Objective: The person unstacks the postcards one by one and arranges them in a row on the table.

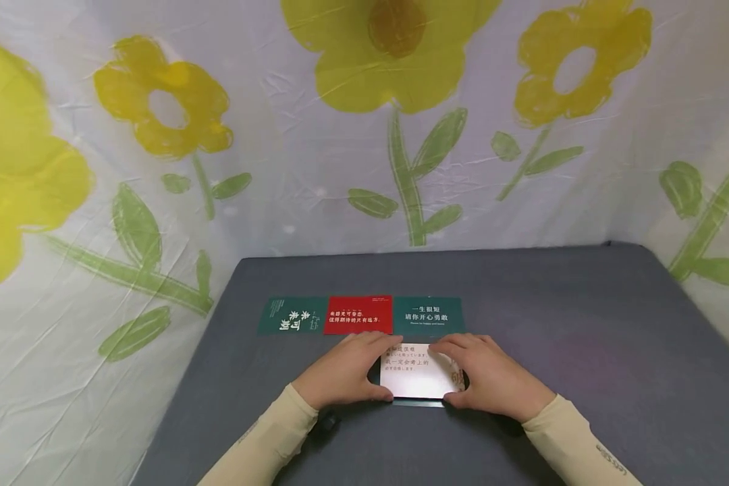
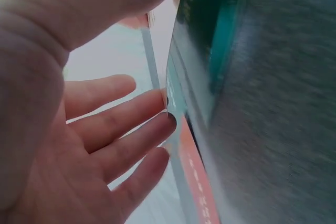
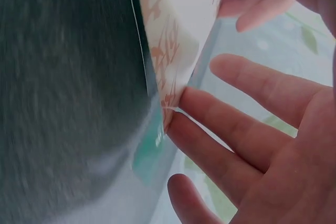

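A cream card (image 1: 416, 378) with printed lettering is held between both hands in the head view. My left hand (image 1: 354, 368) holds its left edge, thumb at the near corner and fingers toward the far corner. On the opposite edge, my right hand (image 1: 495, 373) grips the card the same way. In the right wrist view, orange-brown characters mark the card (image 3: 170, 40), tilted just above the table. Below it lies a dark green card (image 2: 205, 14), mostly hidden from the head view.
Beyond the hands, a row of cards lies on the grey table (image 1: 553, 304): a green card (image 1: 279, 316) at left, a red card (image 1: 358, 324) in the middle and another green card (image 1: 437, 327) at right. A flower-printed curtain (image 1: 316, 175) hangs behind the table.
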`<action>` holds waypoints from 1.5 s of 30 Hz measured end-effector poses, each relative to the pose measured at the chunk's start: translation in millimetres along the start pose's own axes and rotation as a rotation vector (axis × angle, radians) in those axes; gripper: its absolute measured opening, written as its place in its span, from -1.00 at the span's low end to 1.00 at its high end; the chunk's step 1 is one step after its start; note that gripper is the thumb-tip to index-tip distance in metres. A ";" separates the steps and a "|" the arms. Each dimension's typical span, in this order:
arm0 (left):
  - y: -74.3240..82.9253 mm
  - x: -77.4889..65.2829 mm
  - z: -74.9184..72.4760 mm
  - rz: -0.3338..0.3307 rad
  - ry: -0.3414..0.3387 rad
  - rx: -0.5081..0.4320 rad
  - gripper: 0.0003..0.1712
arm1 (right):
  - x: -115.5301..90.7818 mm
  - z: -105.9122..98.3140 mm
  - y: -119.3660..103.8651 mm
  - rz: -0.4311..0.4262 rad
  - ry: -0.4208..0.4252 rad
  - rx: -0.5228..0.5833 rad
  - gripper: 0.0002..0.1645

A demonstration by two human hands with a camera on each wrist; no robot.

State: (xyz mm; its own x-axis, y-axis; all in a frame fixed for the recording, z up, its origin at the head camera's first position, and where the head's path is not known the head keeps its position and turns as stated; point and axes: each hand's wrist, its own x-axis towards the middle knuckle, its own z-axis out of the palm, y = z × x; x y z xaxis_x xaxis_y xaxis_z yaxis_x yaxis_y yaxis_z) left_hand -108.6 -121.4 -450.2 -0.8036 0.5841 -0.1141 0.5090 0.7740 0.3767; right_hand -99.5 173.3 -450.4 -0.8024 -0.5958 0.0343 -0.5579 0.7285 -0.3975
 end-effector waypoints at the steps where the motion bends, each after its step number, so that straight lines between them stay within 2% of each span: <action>1: 1.7 5.0 -0.2 0.006 0.000 0.002 0.14 | -1.3 -1.7 2.7 0.008 0.004 -0.004 -0.14; 8: 13.9 45.6 3.9 0.062 -0.006 0.012 0.16 | -11.2 -14.1 29.0 0.062 0.009 -0.029 -0.18; 15: 27.9 100.1 7.0 0.099 0.011 0.045 0.10 | -16.5 -31.3 70.0 0.121 0.038 -0.031 -0.20; 21: 37.3 145.2 12.2 0.100 0.015 0.051 0.12 | -14.5 -46.9 102.0 0.176 -0.012 0.042 -0.14; 25: 44.6 165.6 12.4 0.086 0.010 0.049 0.13 | -11.0 -57.0 120.2 0.192 -0.044 0.094 -0.07; 33: 55.0 184.5 12.4 0.077 -0.031 0.048 0.12 | -12.1 -62.4 138.8 0.226 -0.082 0.111 -0.03; 45: 59.0 187.9 15.1 0.058 -0.052 0.009 0.11 | -10.5 -65.6 143.1 0.247 -0.109 0.044 -0.05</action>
State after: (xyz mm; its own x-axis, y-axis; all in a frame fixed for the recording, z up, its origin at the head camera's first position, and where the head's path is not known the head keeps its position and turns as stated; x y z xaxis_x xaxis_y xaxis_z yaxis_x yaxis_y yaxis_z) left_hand -224.9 37.6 -463.3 -0.7558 0.6397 -0.1396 0.5572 0.7403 0.3761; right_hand -184.8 306.0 -447.5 -0.8841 -0.4367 -0.1666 -0.3366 0.8422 -0.4212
